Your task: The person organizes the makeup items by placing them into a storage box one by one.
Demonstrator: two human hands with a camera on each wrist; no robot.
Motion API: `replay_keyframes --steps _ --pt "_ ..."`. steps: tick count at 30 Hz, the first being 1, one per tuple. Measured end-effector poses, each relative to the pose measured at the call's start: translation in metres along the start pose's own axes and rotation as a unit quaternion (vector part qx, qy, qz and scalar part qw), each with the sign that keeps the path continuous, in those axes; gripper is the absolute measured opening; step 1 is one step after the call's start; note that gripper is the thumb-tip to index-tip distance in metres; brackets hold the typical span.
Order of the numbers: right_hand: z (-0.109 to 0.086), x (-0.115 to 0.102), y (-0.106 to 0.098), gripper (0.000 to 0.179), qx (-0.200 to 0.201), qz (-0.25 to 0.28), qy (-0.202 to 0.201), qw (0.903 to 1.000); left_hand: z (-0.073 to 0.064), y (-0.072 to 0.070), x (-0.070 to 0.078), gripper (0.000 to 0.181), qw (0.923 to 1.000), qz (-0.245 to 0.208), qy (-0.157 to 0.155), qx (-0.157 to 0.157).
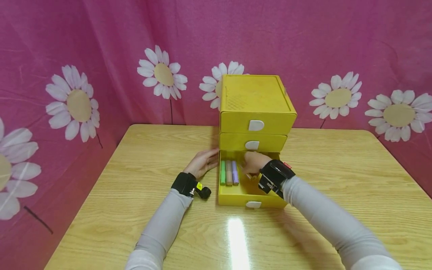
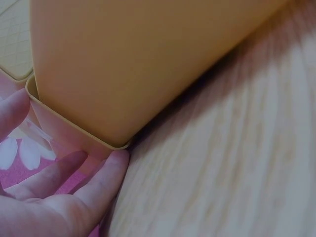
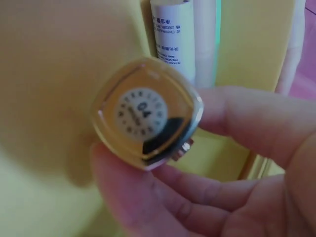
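A yellow drawer cabinet (image 1: 256, 93) stands on the table with its bottom drawer (image 1: 233, 199) pulled out. Inside that drawer my right hand (image 1: 254, 163) grips a lipstick (image 3: 140, 111), its squarish gold base and round "04" label facing the right wrist camera. Along the drawer's left side lie a green tube (image 1: 222, 176), a brown tube (image 1: 229, 177) and a purple tube (image 1: 235, 177); small print shows on one pale tube (image 3: 173, 34). My left hand (image 1: 202, 163) touches the cabinet's lower left edge, its extended fingers (image 2: 106, 180) against the casing.
Two upper drawers with white pulls (image 1: 256, 125) are closed above the extended one. A wooden table (image 1: 135, 187) spreads out around the cabinet. Behind and at the left hangs a pink cloth (image 1: 270, 37) with white daisies.
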State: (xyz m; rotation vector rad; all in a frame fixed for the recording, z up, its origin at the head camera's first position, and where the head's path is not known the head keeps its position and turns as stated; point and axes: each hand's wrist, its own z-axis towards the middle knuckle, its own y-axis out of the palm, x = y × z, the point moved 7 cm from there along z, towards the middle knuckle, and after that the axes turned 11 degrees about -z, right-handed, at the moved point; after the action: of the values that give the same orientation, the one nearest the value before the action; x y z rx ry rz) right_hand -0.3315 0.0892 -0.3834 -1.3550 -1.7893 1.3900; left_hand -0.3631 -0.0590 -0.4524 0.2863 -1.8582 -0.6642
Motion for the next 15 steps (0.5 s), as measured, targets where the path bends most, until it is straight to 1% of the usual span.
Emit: replay_keyframes --steps 4,7,10,15 --pt "0.0045 -0.0005 0.0013 0.024 0.018 -0.008 0.008 0.9998 0.0001 -0.0006 -0.0004 0.041 1.0000 0.005 0.001 0.000" --pt "0.0069 -0.0013 0.0038 0.026 0.017 -0.006 0.017 0.9997 0.0002 -0.0007 -0.0005 0.041 1.0000 0.004 -0.001 -0.001" --pt "0.0083 -0.0018 0.0066 0.028 0.007 0.008 0.029 0.9995 -0.0001 -0.0004 -0.0001 0.041 1.0000 0.008 -0.001 -0.003" --pt "0.0100 -0.0020 0.0107 0.029 -0.015 0.036 0.030 0.9988 -0.0009 0.0004 0.0003 0.041 1.0000 0.006 -0.001 -0.006"
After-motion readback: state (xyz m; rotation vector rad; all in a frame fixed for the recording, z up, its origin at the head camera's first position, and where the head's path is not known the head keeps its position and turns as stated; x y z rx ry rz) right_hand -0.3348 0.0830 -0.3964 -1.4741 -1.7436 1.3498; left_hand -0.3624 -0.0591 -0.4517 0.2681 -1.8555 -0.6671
